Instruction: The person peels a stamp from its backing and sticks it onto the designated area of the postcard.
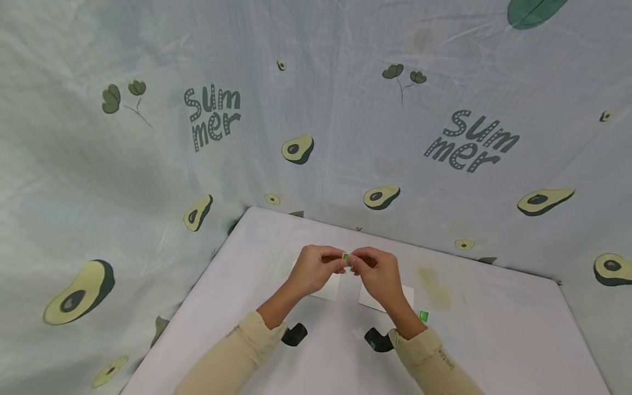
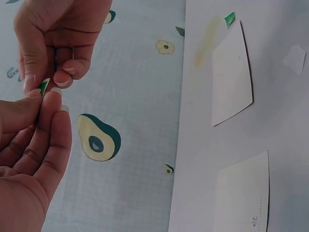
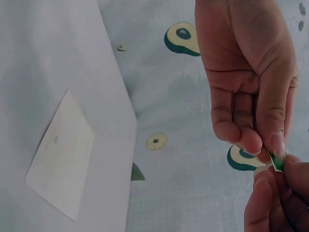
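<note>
A small green stamp (image 1: 346,256) with a white border is held up over the far part of the table, between the fingertips of both hands. My left hand (image 1: 314,270) pinches one side of it with thumb and forefinger. On the other side, the thumb and forefinger of my right hand (image 1: 382,275) pinch it too. In the left wrist view the stamp (image 2: 44,88) looks tilted, partly covered by fingers. Below the hands lie two white cards, one at the left (image 1: 327,289) and one at the right (image 1: 365,297), each partly hidden by a hand or forearm.
Another green stamp (image 1: 423,316) lies beside the right card. A white paper scrap (image 2: 294,60) is on the table nearer the body. Avocado-printed cloth (image 1: 336,137) hangs behind and left of the white table (image 1: 494,323), which has a yellowish stain (image 1: 434,285).
</note>
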Demonstrator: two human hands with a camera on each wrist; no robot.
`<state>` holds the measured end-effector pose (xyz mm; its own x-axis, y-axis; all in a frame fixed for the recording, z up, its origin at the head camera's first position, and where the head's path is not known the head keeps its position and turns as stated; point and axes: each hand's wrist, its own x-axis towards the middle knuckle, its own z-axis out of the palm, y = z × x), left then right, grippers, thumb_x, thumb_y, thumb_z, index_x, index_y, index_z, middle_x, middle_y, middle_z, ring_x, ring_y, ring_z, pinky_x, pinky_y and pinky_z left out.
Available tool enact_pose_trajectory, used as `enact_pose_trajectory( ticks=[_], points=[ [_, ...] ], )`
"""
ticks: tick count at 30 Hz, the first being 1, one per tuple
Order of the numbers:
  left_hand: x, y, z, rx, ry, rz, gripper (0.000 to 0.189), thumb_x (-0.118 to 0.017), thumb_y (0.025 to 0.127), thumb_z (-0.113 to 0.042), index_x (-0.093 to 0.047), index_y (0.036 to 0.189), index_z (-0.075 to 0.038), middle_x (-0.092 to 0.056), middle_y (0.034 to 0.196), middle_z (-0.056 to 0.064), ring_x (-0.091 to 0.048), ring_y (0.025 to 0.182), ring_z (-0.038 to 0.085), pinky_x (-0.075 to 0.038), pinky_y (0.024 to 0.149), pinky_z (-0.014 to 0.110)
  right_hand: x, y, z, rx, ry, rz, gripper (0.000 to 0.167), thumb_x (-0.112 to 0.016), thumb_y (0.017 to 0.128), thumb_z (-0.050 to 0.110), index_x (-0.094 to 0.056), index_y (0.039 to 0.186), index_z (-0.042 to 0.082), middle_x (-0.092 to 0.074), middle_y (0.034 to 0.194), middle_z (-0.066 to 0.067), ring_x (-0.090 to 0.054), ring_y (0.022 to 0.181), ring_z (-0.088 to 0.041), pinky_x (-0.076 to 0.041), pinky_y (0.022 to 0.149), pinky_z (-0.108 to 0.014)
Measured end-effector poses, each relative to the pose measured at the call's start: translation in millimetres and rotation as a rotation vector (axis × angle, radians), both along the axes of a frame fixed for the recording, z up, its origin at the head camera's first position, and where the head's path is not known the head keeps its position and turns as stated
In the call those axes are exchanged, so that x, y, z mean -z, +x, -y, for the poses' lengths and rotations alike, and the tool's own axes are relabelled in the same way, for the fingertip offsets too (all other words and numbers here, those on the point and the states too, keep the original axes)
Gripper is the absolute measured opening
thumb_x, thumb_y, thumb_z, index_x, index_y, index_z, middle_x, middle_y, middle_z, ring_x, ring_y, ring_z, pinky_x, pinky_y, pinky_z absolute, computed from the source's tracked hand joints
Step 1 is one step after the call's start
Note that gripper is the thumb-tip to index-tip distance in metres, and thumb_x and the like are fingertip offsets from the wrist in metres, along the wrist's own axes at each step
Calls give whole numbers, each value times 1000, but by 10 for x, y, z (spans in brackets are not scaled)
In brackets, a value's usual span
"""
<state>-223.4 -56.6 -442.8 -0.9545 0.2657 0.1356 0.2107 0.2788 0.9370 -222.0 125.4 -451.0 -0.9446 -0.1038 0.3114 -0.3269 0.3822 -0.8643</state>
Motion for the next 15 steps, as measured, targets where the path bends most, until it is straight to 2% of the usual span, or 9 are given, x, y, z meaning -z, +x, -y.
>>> enact_pose_trajectory(
  ticks=[4,10,15],
  points=[
    [-33,-2,-6,-7,-14,16,34,-72,98,-11,-71,130,2,-80,99,12,-80,85,20,-65,82,35,-52,-13,32,33,-49,65,7,-73,95,3,-77,93,-3,-73,78,-18,-66,64,-12,-58,64,-18],
    [4,-7,13,-29,-52,-20,30,-72,97,-9,-73,125,3,-81,100,13,-80,86,20,-65,79,32,-65,-6,80,66,-59,86,9,-71,96,1,-77,90,-3,-69,73,-17,-64,63,-13,-56,61,-20],
    [62,-49,79,-49,-92,-52,26,-73,97,-9,-76,120,2,-81,103,15,-81,90,23,-65,79,33,-83,-42,44,98,-54,87,10,-70,98,3,-77,94,-3,-72,79,-21,-64,63,-10,-56,63,-18]
  ],
)
